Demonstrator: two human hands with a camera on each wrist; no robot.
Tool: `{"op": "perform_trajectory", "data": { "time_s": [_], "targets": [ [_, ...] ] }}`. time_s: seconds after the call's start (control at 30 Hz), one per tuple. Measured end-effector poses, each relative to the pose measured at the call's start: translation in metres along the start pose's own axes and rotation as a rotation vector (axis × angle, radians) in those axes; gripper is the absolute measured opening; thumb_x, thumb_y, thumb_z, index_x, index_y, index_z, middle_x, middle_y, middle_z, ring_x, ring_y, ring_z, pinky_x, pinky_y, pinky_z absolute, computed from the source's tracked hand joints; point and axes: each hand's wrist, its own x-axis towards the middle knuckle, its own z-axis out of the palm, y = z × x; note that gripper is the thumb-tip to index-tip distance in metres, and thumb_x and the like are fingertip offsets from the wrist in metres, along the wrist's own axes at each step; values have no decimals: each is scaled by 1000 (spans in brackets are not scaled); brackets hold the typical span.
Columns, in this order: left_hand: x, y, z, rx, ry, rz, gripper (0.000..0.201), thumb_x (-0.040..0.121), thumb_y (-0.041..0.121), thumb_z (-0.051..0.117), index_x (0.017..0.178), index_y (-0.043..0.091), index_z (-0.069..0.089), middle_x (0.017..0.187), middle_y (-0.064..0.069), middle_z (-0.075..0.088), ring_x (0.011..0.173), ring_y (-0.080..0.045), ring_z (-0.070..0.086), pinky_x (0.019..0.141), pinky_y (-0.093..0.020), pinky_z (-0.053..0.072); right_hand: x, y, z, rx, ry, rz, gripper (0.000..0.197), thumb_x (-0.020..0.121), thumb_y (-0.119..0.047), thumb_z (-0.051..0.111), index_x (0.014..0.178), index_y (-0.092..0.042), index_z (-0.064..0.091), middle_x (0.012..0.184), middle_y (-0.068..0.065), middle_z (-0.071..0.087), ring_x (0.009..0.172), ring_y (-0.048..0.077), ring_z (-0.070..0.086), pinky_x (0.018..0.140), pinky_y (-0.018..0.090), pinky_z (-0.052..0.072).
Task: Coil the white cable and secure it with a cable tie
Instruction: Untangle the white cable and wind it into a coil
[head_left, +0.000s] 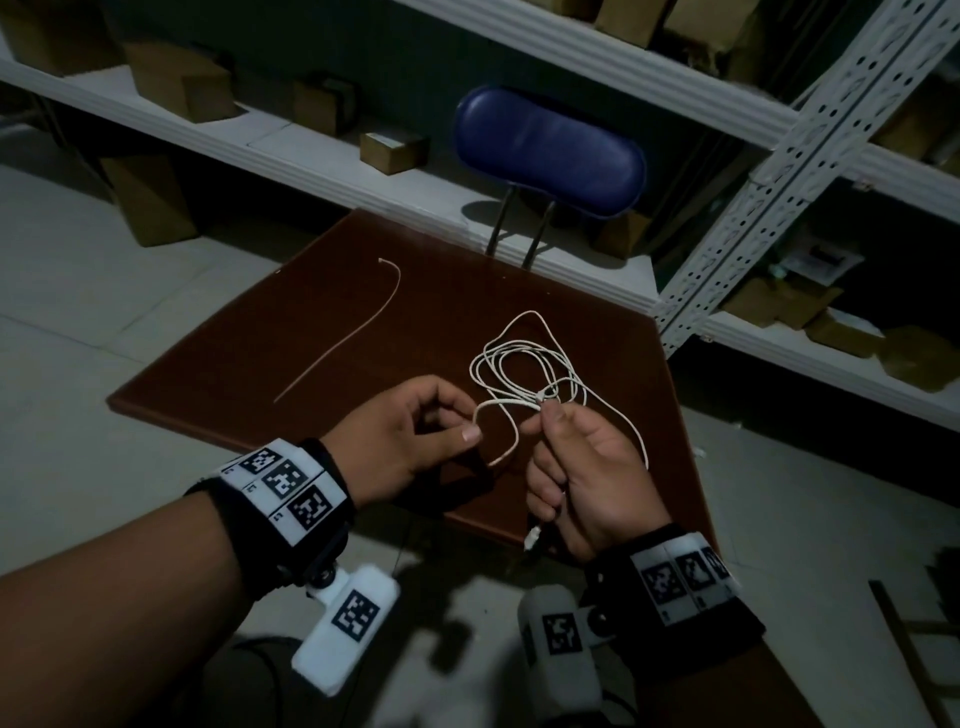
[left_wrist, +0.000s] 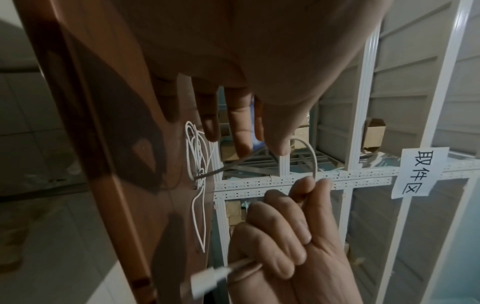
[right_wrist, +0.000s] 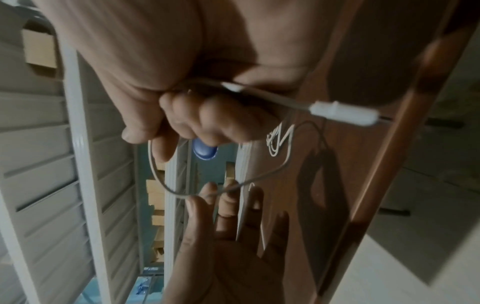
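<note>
The white cable (head_left: 524, 364) lies in loose tangled loops on the brown table (head_left: 291, 322), right of centre. My right hand (head_left: 544, 413) grips a strand of it above the near edge. The cable's white plug (head_left: 532, 540) sticks out below that fist and shows up close in the right wrist view (right_wrist: 340, 112). Just to the left, my left hand (head_left: 467, 422) pinches a short loop of the same cable between thumb and forefinger (right_wrist: 207, 190). That loop arcs between the two hands. The thin pale cable tie (head_left: 358, 330) lies untouched on the table's left half.
A blue chair backrest (head_left: 550, 150) stands behind the table's far edge. White metal shelving (head_left: 753, 208) with cardboard boxes (head_left: 392, 150) runs along the back and right. A paper label (left_wrist: 420, 170) hangs on the shelf frame. Grey floor surrounds the table.
</note>
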Motion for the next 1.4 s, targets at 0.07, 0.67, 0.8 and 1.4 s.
{"op": "perform_trajectory", "data": {
  "time_s": [0.07, 0.67, 0.8, 1.4],
  "targets": [
    [2, 0, 0, 17, -21, -10, 8, 90, 26, 69, 97, 21, 68, 82, 3, 73, 73, -11, 69, 70, -30, 53, 3, 1, -3, 1, 16, 24, 27, 84, -42, 65, 78, -15, 67, 48, 0, 32, 33, 8, 28, 37, 15, 23],
    [13, -2, -13, -359, 335, -124, 16, 87, 25, 72, 77, 15, 65, 62, -1, 61, 55, -18, 54, 64, -33, 46, 9, 8, -24, -179, 168, 178, 22, 97, -28, 62, 88, -9, 67, 54, -1, 37, 41, 10, 29, 40, 18, 19],
    [8, 3, -10, -241, 279, -124, 9, 89, 22, 70, 91, 13, 71, 71, 1, 71, 67, -16, 65, 72, -35, 53, 9, -1, -23, 62, 248, 87, 22, 99, -25, 59, 88, -8, 64, 50, -4, 32, 37, 7, 26, 37, 15, 20],
    [9, -16, -5, 316, -132, -73, 13, 86, 16, 74, 95, 24, 68, 96, -11, 71, 83, -22, 70, 81, -37, 59, 0, -38, -47, 623, 358, -3, 24, 95, -32, 61, 76, -17, 62, 54, -8, 28, 43, 7, 24, 49, 21, 17]
  ]
}}
